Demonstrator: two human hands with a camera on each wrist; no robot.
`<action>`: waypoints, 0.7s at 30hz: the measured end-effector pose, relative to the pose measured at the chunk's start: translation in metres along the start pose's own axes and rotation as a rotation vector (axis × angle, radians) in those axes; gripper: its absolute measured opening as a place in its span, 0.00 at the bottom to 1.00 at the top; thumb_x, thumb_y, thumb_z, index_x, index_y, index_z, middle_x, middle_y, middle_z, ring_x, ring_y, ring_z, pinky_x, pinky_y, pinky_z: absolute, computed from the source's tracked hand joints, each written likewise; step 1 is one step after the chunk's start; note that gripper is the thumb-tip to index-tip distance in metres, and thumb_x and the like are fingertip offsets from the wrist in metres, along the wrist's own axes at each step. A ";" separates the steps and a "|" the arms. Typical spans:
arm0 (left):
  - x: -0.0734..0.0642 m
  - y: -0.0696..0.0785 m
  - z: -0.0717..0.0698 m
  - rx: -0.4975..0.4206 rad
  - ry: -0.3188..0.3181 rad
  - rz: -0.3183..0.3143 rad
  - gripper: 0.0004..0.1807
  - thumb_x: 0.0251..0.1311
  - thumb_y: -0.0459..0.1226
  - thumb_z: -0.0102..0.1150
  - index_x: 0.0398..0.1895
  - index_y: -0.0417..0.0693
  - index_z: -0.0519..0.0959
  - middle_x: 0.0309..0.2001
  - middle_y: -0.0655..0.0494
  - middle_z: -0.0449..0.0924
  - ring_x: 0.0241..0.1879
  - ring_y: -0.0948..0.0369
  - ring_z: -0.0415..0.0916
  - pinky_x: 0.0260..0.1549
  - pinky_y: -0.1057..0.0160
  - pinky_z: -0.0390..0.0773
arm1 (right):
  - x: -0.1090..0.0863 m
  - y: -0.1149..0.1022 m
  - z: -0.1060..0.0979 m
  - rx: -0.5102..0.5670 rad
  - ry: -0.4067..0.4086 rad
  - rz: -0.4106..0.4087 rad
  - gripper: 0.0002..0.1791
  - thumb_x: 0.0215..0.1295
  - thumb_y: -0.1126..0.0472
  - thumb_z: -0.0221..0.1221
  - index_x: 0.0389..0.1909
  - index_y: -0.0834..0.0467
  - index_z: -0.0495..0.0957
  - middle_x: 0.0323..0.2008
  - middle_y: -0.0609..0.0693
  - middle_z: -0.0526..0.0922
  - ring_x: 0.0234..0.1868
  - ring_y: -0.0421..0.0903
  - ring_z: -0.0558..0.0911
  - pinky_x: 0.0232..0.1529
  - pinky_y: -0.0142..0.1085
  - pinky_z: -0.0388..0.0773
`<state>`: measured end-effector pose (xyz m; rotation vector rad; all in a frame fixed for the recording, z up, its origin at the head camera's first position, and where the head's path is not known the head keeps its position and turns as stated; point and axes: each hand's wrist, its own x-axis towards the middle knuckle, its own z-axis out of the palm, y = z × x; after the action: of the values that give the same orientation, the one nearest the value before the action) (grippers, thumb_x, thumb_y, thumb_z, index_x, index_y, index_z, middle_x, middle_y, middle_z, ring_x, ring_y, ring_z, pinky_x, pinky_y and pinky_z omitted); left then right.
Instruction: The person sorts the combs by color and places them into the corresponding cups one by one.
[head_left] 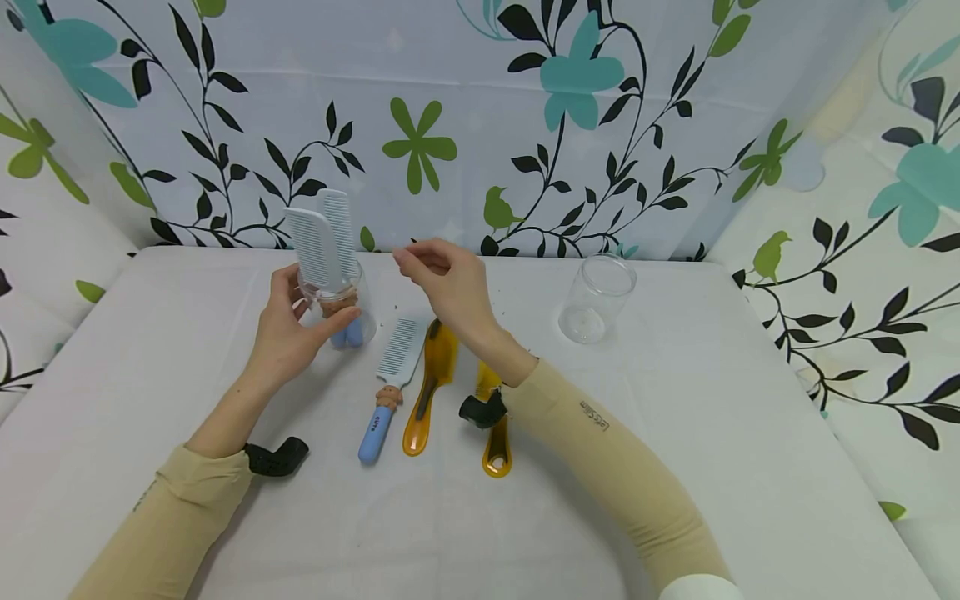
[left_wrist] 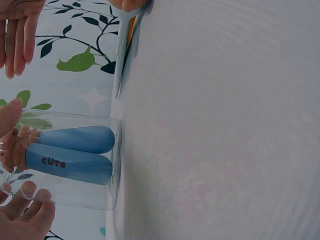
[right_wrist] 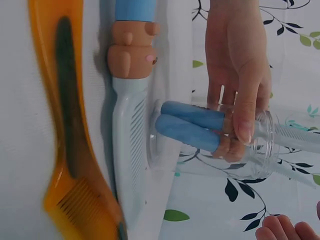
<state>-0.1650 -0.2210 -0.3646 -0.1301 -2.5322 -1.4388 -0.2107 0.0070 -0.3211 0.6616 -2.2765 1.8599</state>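
Observation:
My left hand (head_left: 292,337) grips a clear glass jar (head_left: 366,308) from the side, thumb across the front and fingers round the other side. Two pale blue combs (head_left: 315,250) stand in it, teeth up. Their blue handles (left_wrist: 70,162), one reading "CUTE", point down inside the glass, below brown bear-shaped collars (right_wrist: 231,150). Right of the jar and apart from it, my right hand (head_left: 453,287) hovers above the table with loosely bent fingers and nothing visible in it. Beneath it lie a matching blue-handled comb (head_left: 388,396) and an amber comb (head_left: 420,408).
A second amber comb (head_left: 497,450) lies partly hidden under my right forearm. Further right, a second clear glass jar (head_left: 598,300) stands near the back of the white-covered table (head_left: 675,467). A patterned cloth (head_left: 450,75) hangs behind the table.

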 end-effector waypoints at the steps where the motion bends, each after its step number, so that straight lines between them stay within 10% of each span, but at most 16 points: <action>1: 0.000 0.000 0.000 0.001 0.000 -0.002 0.49 0.60 0.44 0.69 0.75 0.44 0.47 0.73 0.39 0.57 0.74 0.41 0.54 0.74 0.39 0.56 | 0.000 0.002 -0.001 -0.005 0.001 0.005 0.13 0.70 0.55 0.62 0.47 0.60 0.84 0.41 0.53 0.89 0.43 0.45 0.87 0.47 0.31 0.84; 21: 0.000 -0.001 0.000 0.013 -0.002 -0.010 0.49 0.60 0.45 0.69 0.75 0.44 0.47 0.73 0.38 0.58 0.73 0.42 0.55 0.73 0.39 0.57 | -0.012 0.023 -0.012 -0.125 -0.059 0.161 0.15 0.69 0.52 0.62 0.46 0.59 0.84 0.42 0.52 0.89 0.43 0.45 0.86 0.46 0.31 0.84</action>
<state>-0.1651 -0.2215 -0.3650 -0.1168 -2.5471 -1.4269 -0.2116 0.0249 -0.3429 0.5366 -2.5280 1.7660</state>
